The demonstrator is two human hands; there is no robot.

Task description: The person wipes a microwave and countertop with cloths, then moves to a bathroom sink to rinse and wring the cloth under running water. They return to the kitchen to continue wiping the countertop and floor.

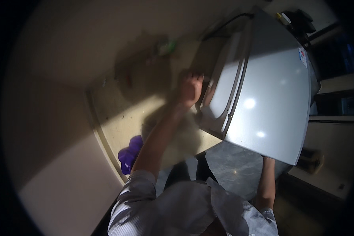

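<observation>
A large grey metal-cased appliance [271, 97] stands at an angle on a beige countertop [132, 113]. Its side towards the left has a dark frame around a shiny pale panel [224, 91]. My left hand [191, 88] is beside that panel, fingers curled and blurred by motion. Whether it touches the appliance or holds anything cannot be made out. My right forearm [267, 183] reaches up to the near edge of the casing, which hides the hand. A purple cloth-like item [129, 155] lies by my left forearm.
A black cord [227, 22] runs from the appliance's far corner. A blurred green item [170, 46] is near the wall [62, 59]. Dark objects [303, 22] sit beyond the casing. Below the counter's front edge are my legs and a grey tiled floor [233, 168].
</observation>
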